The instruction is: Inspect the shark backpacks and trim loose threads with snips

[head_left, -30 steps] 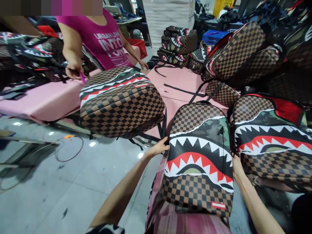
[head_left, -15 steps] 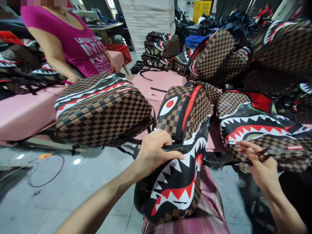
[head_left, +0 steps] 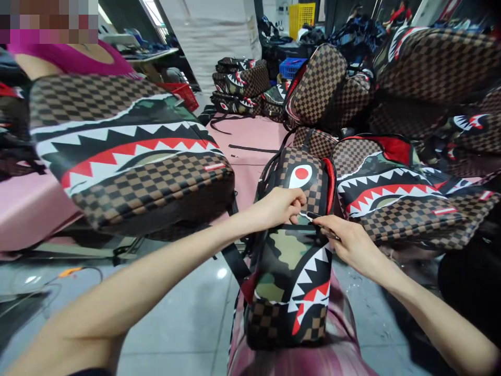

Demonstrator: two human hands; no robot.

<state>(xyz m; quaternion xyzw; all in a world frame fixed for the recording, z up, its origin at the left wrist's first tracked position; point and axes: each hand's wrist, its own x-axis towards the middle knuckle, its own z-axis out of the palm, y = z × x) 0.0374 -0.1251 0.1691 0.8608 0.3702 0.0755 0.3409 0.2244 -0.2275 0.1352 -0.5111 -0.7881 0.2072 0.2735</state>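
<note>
A checkered backpack (head_left: 282, 256) with a shark mouth, camouflage patches and a red-and-white eye rests across my lap and the table edge, its side panel facing up. Over its middle, my left hand (head_left: 279, 205) is closed with curled fingers at a seam; whatever they pinch is hidden. My right hand (head_left: 354, 243) comes in from the right, gripping a slim dark tool (head_left: 314, 215) that resembles thread snips. Its tip points at the spot beside my left fingers. A small white strip shows between the two hands.
Another shark backpack (head_left: 156, 156) is at the left, in front of a person in a magenta shirt (head_left: 70, 57). More backpacks (head_left: 399, 193) lie on the right and in a stack (head_left: 242, 83) behind. A black strap (head_left: 252, 149) lies on the pink table (head_left: 254, 130).
My right hand has moved left to the backpack with the tool. The backpack has turned, showing its camouflage side. My left hand has shifted up and right. The left-hand backpack is raised and tilted.
</note>
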